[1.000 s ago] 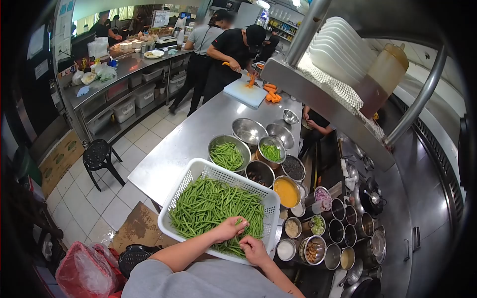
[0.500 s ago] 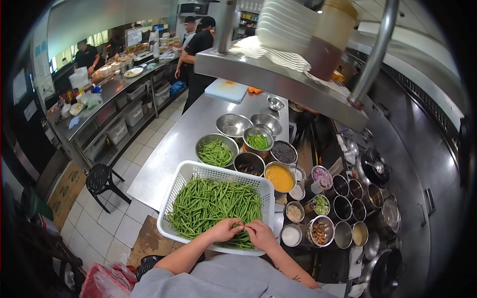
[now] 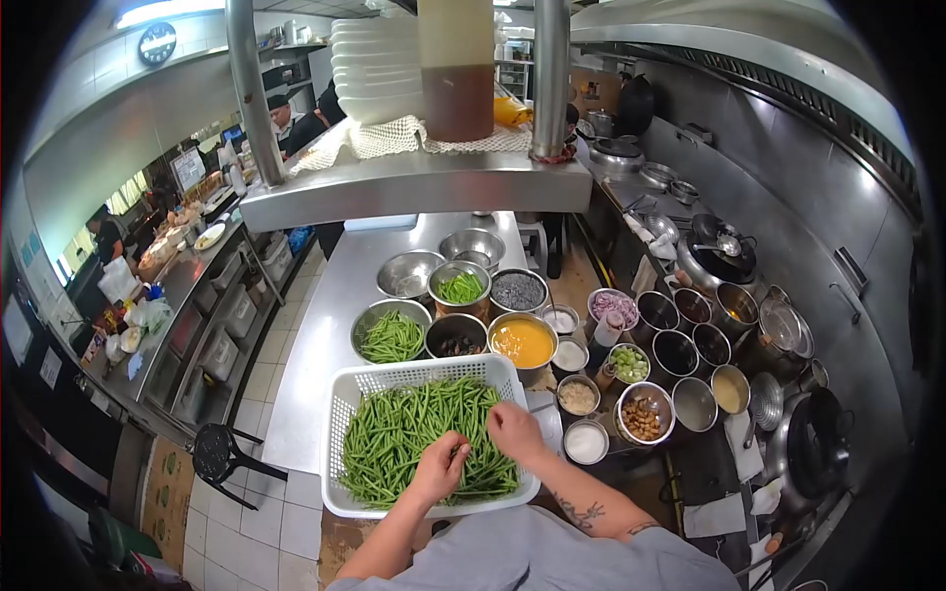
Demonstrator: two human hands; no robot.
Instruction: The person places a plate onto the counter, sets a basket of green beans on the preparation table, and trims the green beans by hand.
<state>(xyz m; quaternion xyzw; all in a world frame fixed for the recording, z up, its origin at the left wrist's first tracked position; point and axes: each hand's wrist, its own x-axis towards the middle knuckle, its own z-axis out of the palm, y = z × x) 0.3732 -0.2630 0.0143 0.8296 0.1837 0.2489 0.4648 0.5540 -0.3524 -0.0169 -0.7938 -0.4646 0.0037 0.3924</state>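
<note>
A white perforated basket (image 3: pixel 336 433) full of green beans (image 3: pixel 414 419) rests at the near end of the steel table. Above the middle of the beans is my left hand (image 3: pixel 440 467), its thumb and fingers closed; anything between them is too small to make out. My right hand (image 3: pixel 514 431) is curled closed over the basket's right side, a little apart from the left and farther forward. What it holds, if anything, is hidden. Beyond the basket, a metal bowl (image 3: pixel 359 345) holds more green beans, and a smaller one (image 3: pixel 460 289) holds cut green pieces.
Bowls of orange liquid (image 3: pixel 522 341), dark pieces (image 3: pixel 456 337) and chopped onion (image 3: pixel 612 307) stand around the basket. Overhead, a steel shelf (image 3: pixel 414 187) carries white trays and a bottle. A black stool (image 3: pixel 219 453) is at left; people work in the background.
The view has swung to the right, bringing the overhead shelf to the centre. My hands, which met over the beans half a second ago, are now apart, the right one farther forward.
</note>
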